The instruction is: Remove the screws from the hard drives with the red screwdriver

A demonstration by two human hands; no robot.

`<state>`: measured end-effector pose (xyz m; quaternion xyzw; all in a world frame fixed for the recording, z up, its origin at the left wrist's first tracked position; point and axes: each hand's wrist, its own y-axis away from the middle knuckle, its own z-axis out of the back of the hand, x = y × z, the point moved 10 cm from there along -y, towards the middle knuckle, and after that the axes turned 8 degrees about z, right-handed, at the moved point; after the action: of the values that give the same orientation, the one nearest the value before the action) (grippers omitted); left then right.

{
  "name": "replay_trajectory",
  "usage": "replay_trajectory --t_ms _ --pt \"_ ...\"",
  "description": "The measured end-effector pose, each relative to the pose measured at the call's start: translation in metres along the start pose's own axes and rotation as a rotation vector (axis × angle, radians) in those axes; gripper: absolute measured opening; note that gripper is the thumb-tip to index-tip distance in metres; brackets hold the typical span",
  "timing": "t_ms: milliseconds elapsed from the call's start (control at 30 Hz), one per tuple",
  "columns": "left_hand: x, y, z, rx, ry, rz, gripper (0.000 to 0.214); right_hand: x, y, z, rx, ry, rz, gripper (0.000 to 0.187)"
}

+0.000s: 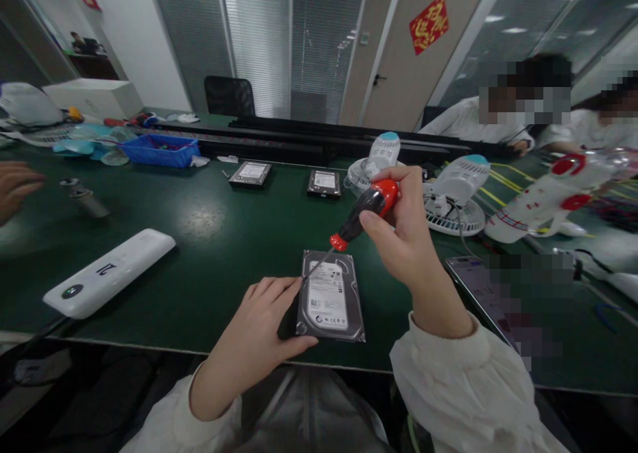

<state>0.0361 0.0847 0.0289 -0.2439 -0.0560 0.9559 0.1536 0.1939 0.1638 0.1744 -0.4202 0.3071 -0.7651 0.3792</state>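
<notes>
A hard drive (353, 300) with a white label lies flat on the green table near its front edge. My left hand (262, 320) steadies it, fingers along its left side and thumb against its near edge. My right hand (406, 230) is closed around the black and red handle of a screwdriver (359, 215). The thin shaft slants down to the left, its tip at the drive's left edge beside my left fingertips. I cannot tell whether the tip sits in a screw. Two more hard drives, one on the left (250, 173) and one on the right (324, 182), lie farther back.
A white device marked 21 (112, 273) lies left, near a metal cylinder (90, 202) and another person's hand (17, 184). Behind stands a blue tray (160, 153). On the right are small white fans (461, 177), a phone (481, 293) and a bottle (538, 197). Two people sit beyond.
</notes>
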Motion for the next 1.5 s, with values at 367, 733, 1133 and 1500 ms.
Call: replay_trajectory --t_ms 367,733,1133,1500 --pt "-0.001 0.0 0.001 -0.006 -0.001 0.01 0.073 0.009 -0.003 0.018 -0.136 0.086 0.024 0.021" --pt "0.001 0.0 -0.003 0.008 -0.003 0.016 0.072 0.023 -0.004 0.013 -0.079 0.044 0.127 0.039" --pt "0.001 0.0 -0.003 0.004 -0.009 0.01 0.072 0.015 -0.003 0.011 -0.057 0.057 0.089 0.043" --pt "0.0 0.0 0.0 -0.002 0.003 0.006 0.071 0.007 -0.004 0.012 -0.027 0.043 0.01 0.043"
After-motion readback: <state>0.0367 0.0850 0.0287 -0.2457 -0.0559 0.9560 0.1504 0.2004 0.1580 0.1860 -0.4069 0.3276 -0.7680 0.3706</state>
